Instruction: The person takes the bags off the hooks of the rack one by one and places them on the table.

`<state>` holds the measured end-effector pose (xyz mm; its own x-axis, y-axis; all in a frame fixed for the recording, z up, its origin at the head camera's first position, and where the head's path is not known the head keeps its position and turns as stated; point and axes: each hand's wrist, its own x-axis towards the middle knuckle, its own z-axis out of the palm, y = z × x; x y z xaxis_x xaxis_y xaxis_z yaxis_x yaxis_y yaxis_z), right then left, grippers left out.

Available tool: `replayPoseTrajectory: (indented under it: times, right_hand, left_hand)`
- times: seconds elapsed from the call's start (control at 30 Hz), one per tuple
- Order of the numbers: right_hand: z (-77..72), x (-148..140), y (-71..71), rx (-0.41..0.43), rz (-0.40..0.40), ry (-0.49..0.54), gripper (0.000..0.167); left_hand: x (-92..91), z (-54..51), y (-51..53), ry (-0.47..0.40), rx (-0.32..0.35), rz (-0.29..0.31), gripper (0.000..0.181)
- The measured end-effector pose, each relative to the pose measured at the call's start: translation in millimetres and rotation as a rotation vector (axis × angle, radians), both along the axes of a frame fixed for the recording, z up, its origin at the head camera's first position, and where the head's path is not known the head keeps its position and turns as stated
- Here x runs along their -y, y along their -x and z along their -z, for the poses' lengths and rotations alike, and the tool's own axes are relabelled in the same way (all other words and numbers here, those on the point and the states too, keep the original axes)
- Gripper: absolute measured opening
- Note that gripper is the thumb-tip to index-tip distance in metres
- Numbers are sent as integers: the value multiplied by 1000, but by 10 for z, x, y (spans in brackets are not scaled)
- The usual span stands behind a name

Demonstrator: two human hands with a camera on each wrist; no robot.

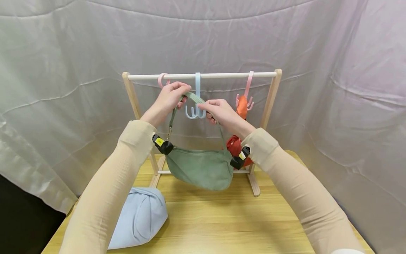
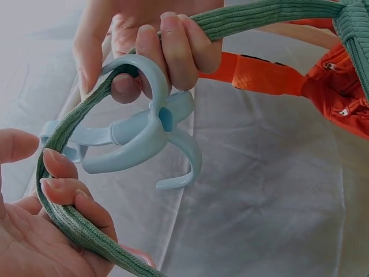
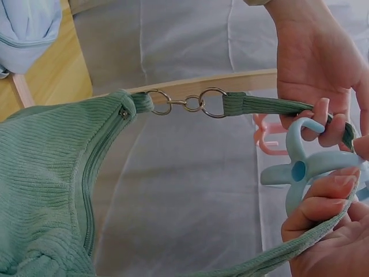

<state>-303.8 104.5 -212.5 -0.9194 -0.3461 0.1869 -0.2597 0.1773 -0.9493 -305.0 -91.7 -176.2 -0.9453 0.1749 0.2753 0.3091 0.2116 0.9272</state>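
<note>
A green corduroy shoulder bag (image 1: 200, 167) hangs by its strap (image 2: 253, 19) from both hands, its body above the table. My left hand (image 1: 168, 97) pinches the strap left of a light blue multi-prong hook (image 1: 198, 84). On the other side, my right hand (image 1: 223, 114) pinches it close to the prongs. In the left wrist view the strap passes behind one upturned prong (image 2: 151, 78); whether it bears on the hook I cannot tell. Metal rings (image 3: 190, 104) join the strap to the bag near its zipper.
The blue hook hangs on a white rail (image 1: 222, 75) of a wooden stand (image 1: 273, 95). A pink hook (image 1: 249, 84) at right carries an orange-red bag (image 1: 234, 144); another pink hook (image 1: 162, 80) hangs left. A light blue bag (image 1: 139, 215) lies on the wooden table (image 1: 222, 222).
</note>
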Motion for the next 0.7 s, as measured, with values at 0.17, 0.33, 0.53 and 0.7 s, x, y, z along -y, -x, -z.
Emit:
replayPoseTrajectory:
  times: [0.17,0.33,0.53,0.7]
  right_hand:
    - [-54,-35,10,21,-31,-37,31]
    - [-131,-67,15,59,-69,-39,33]
    - [-192,-79,19,79,-75,-25,25]
    - [-192,-72,5,-28,-7,-63,10]
  left_hand:
    - [4,-4,-1,8,2,-3,19]
    - [11,-11,5,12,1,-10,19]
    - [18,-11,2,9,-3,-8,19]
    - [10,2,-16,-27,-30,8,20]
